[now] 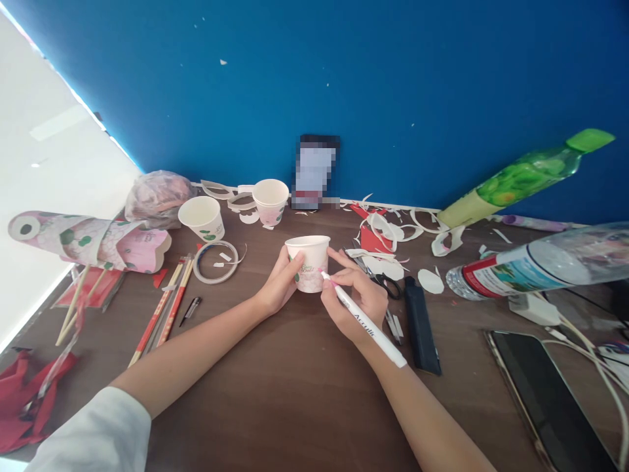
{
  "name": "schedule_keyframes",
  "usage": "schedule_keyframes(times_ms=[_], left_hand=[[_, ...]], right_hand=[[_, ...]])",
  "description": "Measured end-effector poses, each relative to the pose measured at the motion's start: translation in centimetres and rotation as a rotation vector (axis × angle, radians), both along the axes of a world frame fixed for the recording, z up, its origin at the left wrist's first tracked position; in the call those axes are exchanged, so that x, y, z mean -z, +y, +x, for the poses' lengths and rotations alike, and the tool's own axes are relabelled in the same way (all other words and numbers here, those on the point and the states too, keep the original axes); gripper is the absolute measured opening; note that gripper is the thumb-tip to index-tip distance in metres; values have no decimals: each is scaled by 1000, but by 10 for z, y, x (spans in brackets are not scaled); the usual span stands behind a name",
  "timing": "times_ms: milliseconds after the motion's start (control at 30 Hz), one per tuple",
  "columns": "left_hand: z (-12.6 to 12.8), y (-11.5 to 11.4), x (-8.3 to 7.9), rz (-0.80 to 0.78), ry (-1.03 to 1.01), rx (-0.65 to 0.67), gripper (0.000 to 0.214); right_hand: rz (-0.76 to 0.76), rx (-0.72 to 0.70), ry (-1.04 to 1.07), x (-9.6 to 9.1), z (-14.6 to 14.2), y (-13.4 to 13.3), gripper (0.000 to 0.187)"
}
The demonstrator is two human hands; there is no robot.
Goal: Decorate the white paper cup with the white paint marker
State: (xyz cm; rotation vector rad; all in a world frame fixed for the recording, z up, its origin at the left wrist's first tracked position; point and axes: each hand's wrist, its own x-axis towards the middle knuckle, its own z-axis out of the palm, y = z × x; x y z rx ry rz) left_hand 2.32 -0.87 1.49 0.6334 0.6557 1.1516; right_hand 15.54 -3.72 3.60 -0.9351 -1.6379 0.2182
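Head view: the left hand (281, 283) is clamped on a paper cup (310, 280), fingers around its left side, with the cup upright about midway between the left and right edges of the tabletop (275, 406). The right hand (358, 298) is closed on a white marker (376, 334), whose tip meets the cup's front wall beside the printed lettering, where a pink mark shows. Its extended index finger reaches to the cup's right side. Whether the cup's base rests on the tabletop cannot be told.

Toward the far edge stand two more paper cups, a left one (202, 221) and a right one (270, 204), with a tape roll (198, 269) just below the left one. A phone (313, 169) leans upright at that edge. Toward the right edge, a labelled bottle (521, 270) lies near a second phone (545, 387).
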Motion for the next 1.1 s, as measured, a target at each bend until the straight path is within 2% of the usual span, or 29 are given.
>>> schedule_keyframes(times_ms=[167,467,1100], left_hand=[[0,0,0,12,10,9,54],[-1,-1,2,32,1,20,53],[-1,-1,1,17,4,24,54]], right_hand=[[16,-4,44,2,1,0,19],[20,41,-33,1,0,1,17],[-53,43,83,2,0,2,16]])
